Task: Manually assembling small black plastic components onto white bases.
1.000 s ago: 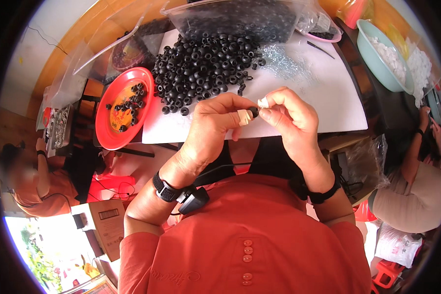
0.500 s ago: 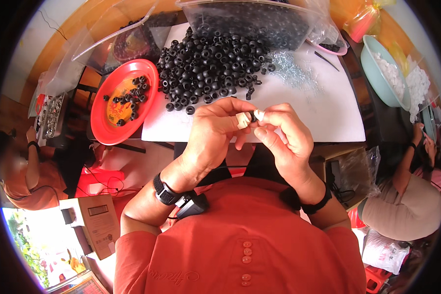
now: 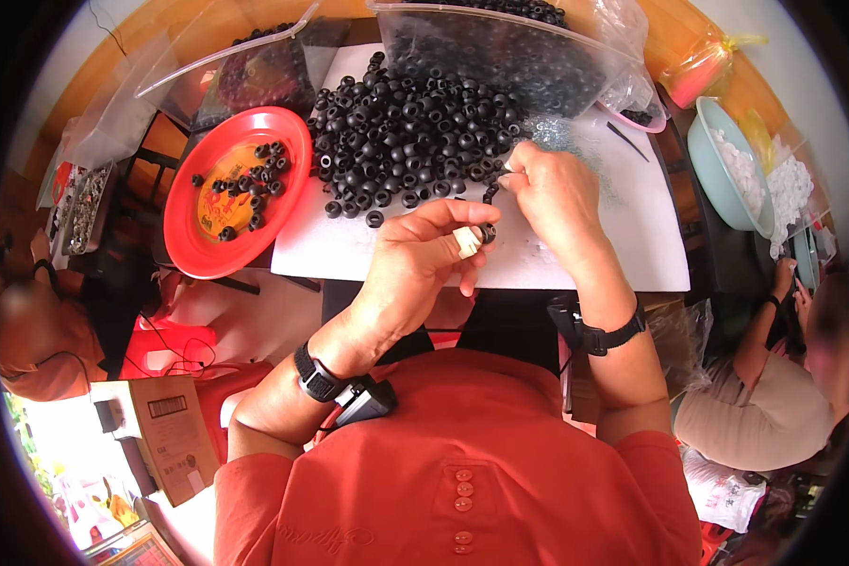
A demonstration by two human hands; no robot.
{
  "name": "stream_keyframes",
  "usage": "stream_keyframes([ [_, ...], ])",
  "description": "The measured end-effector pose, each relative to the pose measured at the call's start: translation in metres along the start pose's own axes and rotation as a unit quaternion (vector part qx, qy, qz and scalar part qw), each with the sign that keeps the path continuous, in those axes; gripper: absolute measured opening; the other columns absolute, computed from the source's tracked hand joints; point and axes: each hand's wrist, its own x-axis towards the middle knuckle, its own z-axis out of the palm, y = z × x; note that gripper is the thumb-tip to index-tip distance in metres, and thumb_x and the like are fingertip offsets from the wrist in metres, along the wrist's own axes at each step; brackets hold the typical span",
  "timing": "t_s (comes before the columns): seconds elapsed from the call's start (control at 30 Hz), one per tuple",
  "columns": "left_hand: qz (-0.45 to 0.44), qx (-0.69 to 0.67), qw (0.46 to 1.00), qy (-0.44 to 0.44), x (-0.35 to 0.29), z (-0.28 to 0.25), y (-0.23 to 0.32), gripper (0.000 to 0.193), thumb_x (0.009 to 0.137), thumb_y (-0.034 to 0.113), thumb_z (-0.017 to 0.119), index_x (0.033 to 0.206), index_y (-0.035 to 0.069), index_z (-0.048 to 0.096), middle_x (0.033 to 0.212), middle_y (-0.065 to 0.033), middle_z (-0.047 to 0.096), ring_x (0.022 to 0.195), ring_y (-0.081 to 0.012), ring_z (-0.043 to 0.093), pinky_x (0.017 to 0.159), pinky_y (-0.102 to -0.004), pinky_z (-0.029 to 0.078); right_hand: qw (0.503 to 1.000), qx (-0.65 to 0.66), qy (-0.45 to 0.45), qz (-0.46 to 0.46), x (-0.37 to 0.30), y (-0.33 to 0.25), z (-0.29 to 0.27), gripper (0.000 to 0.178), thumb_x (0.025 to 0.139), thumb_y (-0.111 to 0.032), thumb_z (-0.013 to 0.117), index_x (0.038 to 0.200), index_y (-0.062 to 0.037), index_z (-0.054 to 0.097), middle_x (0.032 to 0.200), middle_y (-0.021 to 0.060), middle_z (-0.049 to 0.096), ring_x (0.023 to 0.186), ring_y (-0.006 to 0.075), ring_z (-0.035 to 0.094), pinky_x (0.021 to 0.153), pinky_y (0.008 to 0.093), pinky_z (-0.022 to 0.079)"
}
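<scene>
My left hand [image 3: 415, 255] pinches a black round bead with a hole [image 3: 487, 232] between thumb and fingertips, above the near part of the white table top [image 3: 349, 255]. A pale wrap [image 3: 467, 242] covers the tip of that thumb. Farther forward and to the right, my right hand [image 3: 558, 193] is closed in a pinch beside small black pieces [image 3: 490, 192] at the near right edge of the heap. What its fingertips hold is too small to make out. The heap of black beads [image 3: 406, 132] spreads just beyond both hands.
On the left, a red plate [image 3: 181, 212] carries several black beads. Clear plastic bins [image 3: 509, 52] of beads stand behind the heap. Small clear pieces [image 3: 561, 132] lie past my right hand. A pale green basin [image 3: 703, 151] holds white pieces at right. Other people sit at both sides.
My right hand has left the bead at my left fingertips and reached forward and right to the heap's edge. The left hand stays nearly in place, still holding the bead.
</scene>
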Motion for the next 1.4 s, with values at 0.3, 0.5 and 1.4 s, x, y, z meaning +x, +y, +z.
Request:
stream_keyframes([
  [0.3, 0.037, -0.102, 0.992, -0.061, 0.001, -0.021, -0.009, 0.025, 0.096, 0.009, 0.06, 0.118, -0.005, 0.062, 0.099, -0.0126, 0.064, 0.084, -0.0195, 0.062, 0.067, -0.031, 0.052, 0.996, 0.045, -0.074, 0.034, -0.03, 0.002, -0.029, 0.009, 0.077, -0.013, 0.069, 0.077, -0.0045, 0.067, 0.074, 0.0163, 0.068, 0.073, 0.0365, 0.067, 0.066, 0.0481, 0.05],
  [0.5, 0.043, -0.091, 0.992, -0.075, -0.001, -0.023, -0.011, 0.028, 0.096, 0.01, 0.061, 0.119, -0.006, 0.061, 0.097, -0.0124, 0.065, 0.084, -0.0202, 0.062, 0.067, -0.0321, 0.051, 1.0, 0.008, -0.02, 0.001, -0.033, 0.005, -0.012, 0.01, 0.077, -0.008, 0.064, 0.084, -0.0073, 0.072, 0.082, 0.015, 0.07, 0.078, 0.0352, 0.068, 0.069, 0.0465, 0.051],
  [1.4, 0.037, -0.028, 0.998, -0.047, 0.003, -0.016, -0.008, 0.024, 0.096, 0.005, 0.059, 0.116, -0.006, 0.062, 0.096, -0.0132, 0.065, 0.082, -0.021, 0.062, 0.065, -0.0308, 0.052, 0.996, -0.04, 0.005, -0.078, -0.039, 0.015, -0.015, 0.004, 0.076, -0.004, 0.061, 0.079, -0.0026, 0.064, 0.085, 0.0146, 0.066, 0.075, 0.0337, 0.068, 0.064, 0.045, 0.052],
])
